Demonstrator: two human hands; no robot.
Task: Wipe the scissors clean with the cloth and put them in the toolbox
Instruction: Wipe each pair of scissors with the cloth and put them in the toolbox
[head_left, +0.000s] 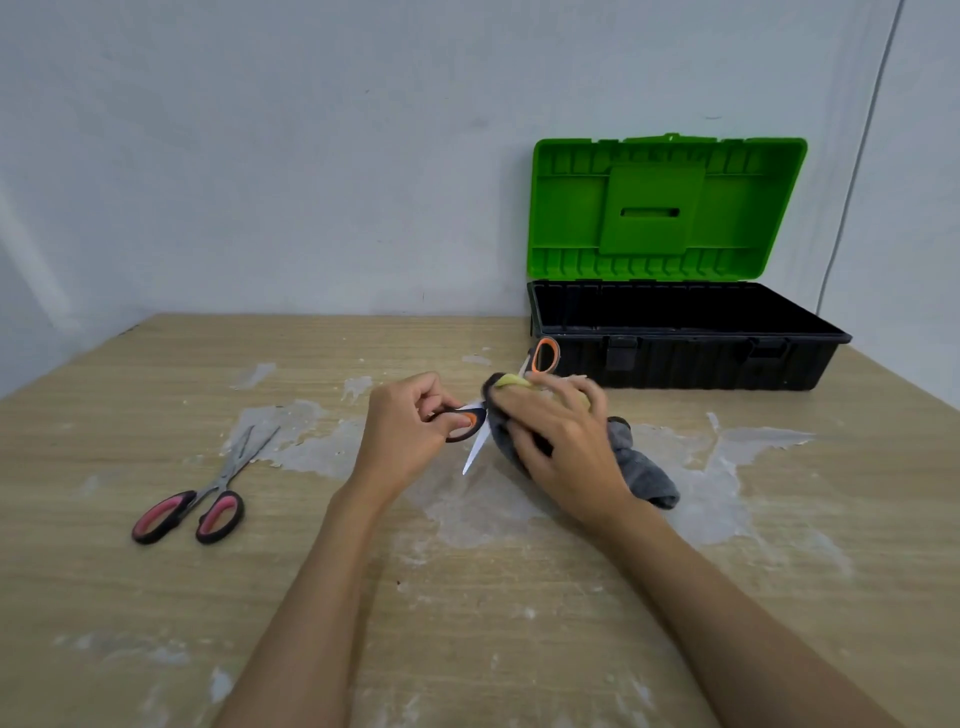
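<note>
You are mid-wipe: your left hand (410, 421) pinches one handle loop of the orange scissors (475, 441), opened wide at table centre, while your right hand (561, 431) curls round the grey cloth (644, 467) wrapped on a blade. Nothing shows in the toolbox (685, 358), lid up at 2 o'clock, path clear. The pink scissors (202, 499) wait at 9 o'clock, untouched.

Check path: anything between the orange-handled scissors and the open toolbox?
Nothing visible. The orange-and-black-handled scissors are held just in front of the black toolbox; its green lid stands open, and its visible interior looks empty.
</note>
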